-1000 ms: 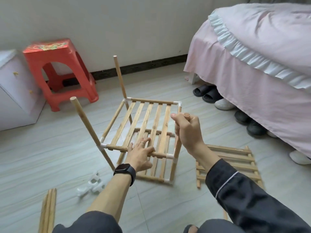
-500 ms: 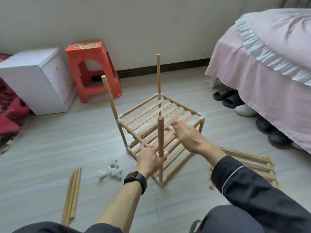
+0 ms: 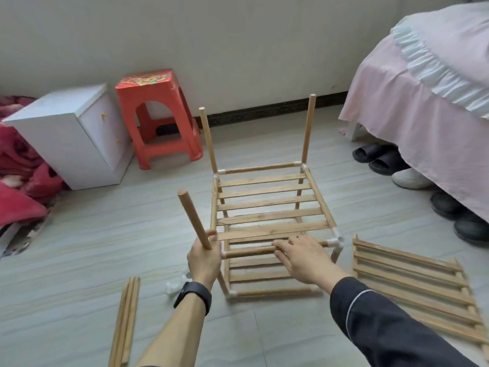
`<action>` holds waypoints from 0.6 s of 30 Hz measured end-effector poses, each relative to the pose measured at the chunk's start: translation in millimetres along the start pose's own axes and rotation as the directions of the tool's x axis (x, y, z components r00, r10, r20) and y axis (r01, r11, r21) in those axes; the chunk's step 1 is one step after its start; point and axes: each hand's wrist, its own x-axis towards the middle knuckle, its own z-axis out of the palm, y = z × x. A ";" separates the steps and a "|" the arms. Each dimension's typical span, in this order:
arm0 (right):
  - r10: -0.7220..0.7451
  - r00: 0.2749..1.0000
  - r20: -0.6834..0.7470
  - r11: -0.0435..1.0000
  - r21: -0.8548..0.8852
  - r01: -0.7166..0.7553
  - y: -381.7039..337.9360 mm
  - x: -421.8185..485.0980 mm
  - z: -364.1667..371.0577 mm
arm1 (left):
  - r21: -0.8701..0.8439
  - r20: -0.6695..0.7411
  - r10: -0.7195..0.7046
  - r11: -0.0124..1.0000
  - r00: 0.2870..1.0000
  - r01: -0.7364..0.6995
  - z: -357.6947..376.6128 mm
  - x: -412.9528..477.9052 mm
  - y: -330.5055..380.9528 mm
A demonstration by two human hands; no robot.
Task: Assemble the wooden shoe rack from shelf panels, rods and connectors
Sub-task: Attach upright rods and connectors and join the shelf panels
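A part-built wooden shoe rack with two slatted shelves stands on the floor. Upright rods rise from three of its corners. My left hand grips the near-left upright rod at its base. My right hand lies with straight fingers on the upper shelf's front rail. The near-right white connector carries no upright rod. A spare shelf panel lies flat to the right. Several loose rods lie at the lower left, with white connectors partly hidden behind my left wrist.
A red plastic stool and a white cabinet stand against the wall at left, beside a red blanket. A bed with a pink skirt fills the right side, with several shoes under its edge.
The rack has turned so its front rail faces me. My left hand stays on the same upright rod. My right hand has come down onto the front rail.
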 end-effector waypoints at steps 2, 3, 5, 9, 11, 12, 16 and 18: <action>0.022 1.000 0.019 1.000 0.006 -0.023 -7.0 2.6 7.0 | 0.048 -0.012 0.015 0.999 1.000 -0.014 -2.3 15.4 -3.7; 0.040 0.999 0.019 0.999 0.013 -0.040 -9.6 4.4 9.8 | 0.073 0.005 0.026 0.997 1.000 -0.026 -2.8 23.7 -5.3; 0.067 0.998 0.021 0.998 0.019 -0.068 -13.5 9.7 10.1 | 0.099 0.051 0.035 0.994 0.998 -0.040 -2.1 39.4 -6.8; 0.099 0.993 0.067 0.994 0.033 -0.102 -15.5 24.1 0.4 | 0.096 0.172 0.002 0.995 0.985 -0.019 1.2 66.6 -1.6; 0.146 0.981 0.126 0.989 0.015 -0.149 -17.3 28.7 -12.6 | 0.194 0.363 -0.005 0.978 0.932 -0.071 -5.2 82.8 8.6; 0.181 0.972 0.149 0.983 -0.032 -0.178 -20.2 30.3 -21.6 | 0.263 0.481 -0.033 0.959 0.876 -0.108 -11.7 91.5 16.0; 0.119 0.992 -0.035 0.915 -0.384 -0.123 -59.9 35.1 -53.0 | 0.594 0.627 -0.199 0.747 0.753 -0.297 -52.8 124.5 41.9; -0.097 0.993 -0.065 0.920 -0.385 0.065 -93.0 37.9 -51.6 | 0.713 0.548 -0.160 0.602 0.821 -0.359 -79.1 135.6 37.8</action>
